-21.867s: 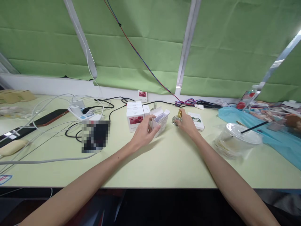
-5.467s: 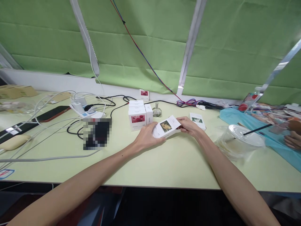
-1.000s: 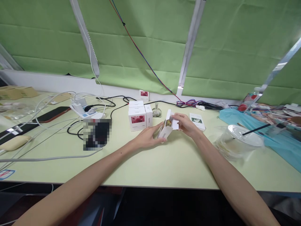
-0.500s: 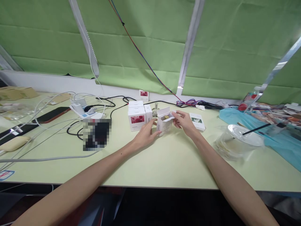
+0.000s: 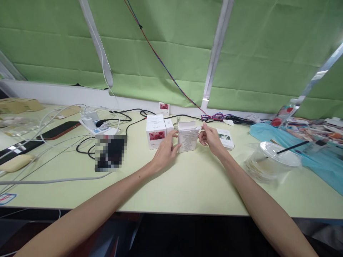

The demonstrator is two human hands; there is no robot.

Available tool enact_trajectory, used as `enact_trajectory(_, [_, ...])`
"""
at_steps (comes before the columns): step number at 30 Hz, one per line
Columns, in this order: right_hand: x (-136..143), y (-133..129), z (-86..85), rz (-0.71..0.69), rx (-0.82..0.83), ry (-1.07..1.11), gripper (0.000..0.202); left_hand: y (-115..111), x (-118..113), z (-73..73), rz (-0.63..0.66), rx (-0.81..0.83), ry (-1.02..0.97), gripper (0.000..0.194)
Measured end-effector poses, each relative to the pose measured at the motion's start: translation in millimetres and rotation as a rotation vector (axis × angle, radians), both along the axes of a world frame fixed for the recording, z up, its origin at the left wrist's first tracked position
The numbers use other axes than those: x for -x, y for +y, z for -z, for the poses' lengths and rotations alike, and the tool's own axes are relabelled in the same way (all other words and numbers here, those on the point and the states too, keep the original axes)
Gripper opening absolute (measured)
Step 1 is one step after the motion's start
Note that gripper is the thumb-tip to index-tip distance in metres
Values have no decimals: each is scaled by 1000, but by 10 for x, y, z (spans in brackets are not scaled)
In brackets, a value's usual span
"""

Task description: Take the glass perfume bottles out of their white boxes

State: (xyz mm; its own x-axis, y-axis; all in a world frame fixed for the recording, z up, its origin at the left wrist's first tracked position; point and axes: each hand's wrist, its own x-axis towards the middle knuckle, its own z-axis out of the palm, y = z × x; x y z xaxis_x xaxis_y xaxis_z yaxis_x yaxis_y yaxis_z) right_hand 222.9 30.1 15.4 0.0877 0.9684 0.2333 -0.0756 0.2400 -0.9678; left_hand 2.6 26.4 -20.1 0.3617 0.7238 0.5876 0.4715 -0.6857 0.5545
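White boxes (image 5: 157, 136) are standing beside the left hand (image 5: 165, 147), which is gripping a carton (image 5: 188, 141) upright on a pale table (image 5: 187, 189); a bottle (image 5: 177, 123) is showing behind. Whether the half-curled right hand (image 5: 211, 139) is pinching a side flap (image 5: 198, 128), I cannot tell. Green blinds (image 5: 160, 57) are hanging beyond.

Your head-worn camera looks forward and down from behind and above the near edge of the flat pale-green tabletop (image 5: 187, 189), facing the creased green sheets (image 5: 182, 28) beyond. Its wide view sets your bare left hand (image 5: 164, 151) and bare right hand (image 5: 211, 139) near the middle.
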Motion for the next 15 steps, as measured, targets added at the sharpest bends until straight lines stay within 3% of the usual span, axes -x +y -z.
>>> enact_trajectory(15, [-9,-5,12,-4,2,-67,55,-11,-5,-13,2,37,6,50])
